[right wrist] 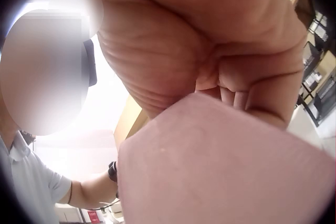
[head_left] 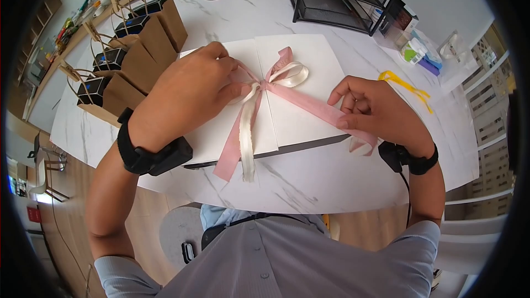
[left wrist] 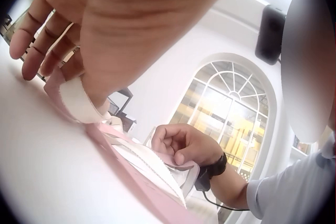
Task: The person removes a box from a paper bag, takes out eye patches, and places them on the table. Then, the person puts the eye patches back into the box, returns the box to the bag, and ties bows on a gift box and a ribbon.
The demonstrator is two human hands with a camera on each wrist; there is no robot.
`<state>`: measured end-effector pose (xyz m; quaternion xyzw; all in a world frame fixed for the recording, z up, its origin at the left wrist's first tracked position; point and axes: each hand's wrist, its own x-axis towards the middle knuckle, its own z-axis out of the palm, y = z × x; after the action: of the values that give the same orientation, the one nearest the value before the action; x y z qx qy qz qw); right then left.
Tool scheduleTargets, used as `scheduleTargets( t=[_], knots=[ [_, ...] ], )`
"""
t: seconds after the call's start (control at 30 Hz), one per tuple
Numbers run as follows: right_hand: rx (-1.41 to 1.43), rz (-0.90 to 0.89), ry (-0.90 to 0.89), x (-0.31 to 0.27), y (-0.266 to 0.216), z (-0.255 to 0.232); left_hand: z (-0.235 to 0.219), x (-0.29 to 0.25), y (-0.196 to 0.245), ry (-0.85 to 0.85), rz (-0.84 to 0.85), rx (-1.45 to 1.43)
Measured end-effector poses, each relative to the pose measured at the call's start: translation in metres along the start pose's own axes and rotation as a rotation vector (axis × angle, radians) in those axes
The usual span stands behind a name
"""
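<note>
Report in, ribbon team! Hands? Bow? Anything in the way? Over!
Left hand holds ribbon loop. Right hand pinches pink ribbon tail. Bow sits on white box. Paper bags stand beside it, not between the hands.

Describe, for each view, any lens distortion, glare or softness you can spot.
Head: black corners, scene bowed toward the edges, pink ribbon fairly sharp; left wrist: arched window glaringly bright; right wrist: pink ribbon soft up close, background partly washed out white.

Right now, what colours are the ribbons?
The ribbons are pink and cream, clearest in the head view.
</note>
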<state>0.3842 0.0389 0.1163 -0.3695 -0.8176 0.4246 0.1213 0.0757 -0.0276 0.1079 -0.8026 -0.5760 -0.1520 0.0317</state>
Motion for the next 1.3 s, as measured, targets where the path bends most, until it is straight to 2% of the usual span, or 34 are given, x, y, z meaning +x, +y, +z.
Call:
scheduleTargets(
  t=[0.13,0.33,0.4,0.53,0.6,0.67,0.77,0.87,0.93,0.97,1.07,1.17,1.23,1.3],
  knots=[
    [0.184,-0.013,0.06,-0.013,0.026,-0.004,0.001,0.0,-0.004,0.061,0.032,-0.102],
    [0.169,0.089,0.171,-0.023,0.023,-0.004,-0.005,0.005,-0.001,-0.07,0.016,-0.163],
    [0.152,0.12,0.197,-0.023,0.015,-0.003,-0.006,0.004,0.004,-0.079,-0.051,-0.245],
    [0.137,0.145,0.262,-0.025,0.011,-0.002,-0.002,0.002,-0.002,-0.064,-0.018,-0.207],
    [0.15,0.144,0.256,-0.027,0.015,-0.002,0.003,0.0,-0.004,0.009,-0.035,-0.157],
    [0.164,0.147,0.252,-0.031,0.021,-0.002,0.001,0.0,-0.002,-0.007,-0.043,-0.129],
    [0.178,0.072,0.245,-0.037,0.034,-0.004,0.0,0.0,-0.003,-0.035,-0.037,-0.11],
    [0.042,-0.011,0.265,-0.038,0.04,-0.006,-0.001,0.002,-0.004,-0.058,-0.036,-0.139],
    [-0.051,-0.201,0.303,-0.037,0.038,-0.002,-0.001,0.003,-0.003,-0.07,-0.047,-0.158],
    [-0.051,-0.203,0.302,-0.037,0.037,-0.004,-0.001,0.004,-0.003,-0.073,-0.042,-0.145],
    [-0.167,-0.286,0.235,-0.04,0.034,-0.01,0.0,0.003,-0.002,-0.072,-0.038,-0.101],
    [-0.133,-0.194,0.171,-0.044,0.037,-0.013,0.004,0.002,-0.005,-0.052,-0.015,-0.045],
    [0.008,0.005,0.107,-0.047,0.04,-0.014,0.005,0.003,-0.006,-0.037,0.007,-0.019],
    [0.031,0.017,0.103,-0.05,0.042,-0.016,0.004,0.002,-0.005,-0.039,0.004,-0.034]
  ],
)
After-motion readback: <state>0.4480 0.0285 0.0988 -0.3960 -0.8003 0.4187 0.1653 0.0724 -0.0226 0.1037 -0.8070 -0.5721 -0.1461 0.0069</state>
